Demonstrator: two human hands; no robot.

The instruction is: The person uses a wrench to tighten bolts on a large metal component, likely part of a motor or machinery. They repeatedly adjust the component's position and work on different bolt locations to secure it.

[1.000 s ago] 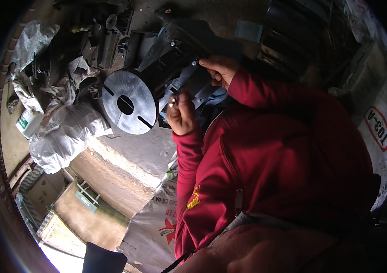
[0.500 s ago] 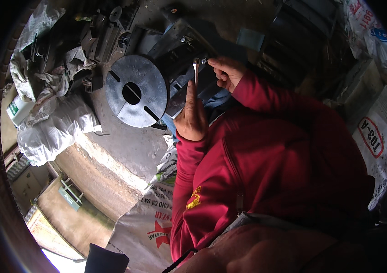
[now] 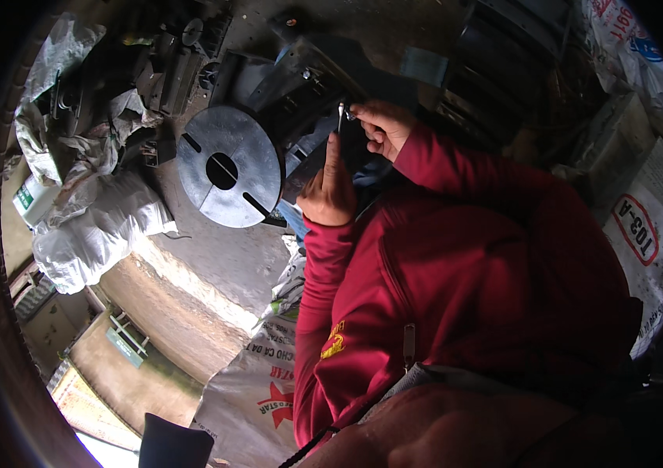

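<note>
My left hand [image 3: 327, 193] is closed around a slim metal wrench [image 3: 340, 118], its index finger stretched along the shank. The wrench's bright end points away from me, and the rest is hidden by the hand. Just right of that end, my right hand [image 3: 386, 125] pinches a small shiny metal piece [image 3: 350, 115] between thumb and fingertips. The piece is too small to tell its kind; whether it touches the wrench is unclear. Left of both hands is a round grey metal disc [image 3: 247, 160] with a centre hole and two slots, beside a dark metal machine frame [image 3: 300, 93].
White plastic bags [image 3: 101, 230] lie at the left, near a white container [image 3: 33, 199]. Dark metal parts [image 3: 175, 74] crowd the far left. Printed sacks lie by my left arm [image 3: 249, 390] and at the right [image 3: 647, 234]. A concrete block [image 3: 616, 136] stands at the right.
My left index fingertip has shifted slightly away and right along the wrench. The right hand with the small piece has come slightly nearer. The whole view has shifted a little.
</note>
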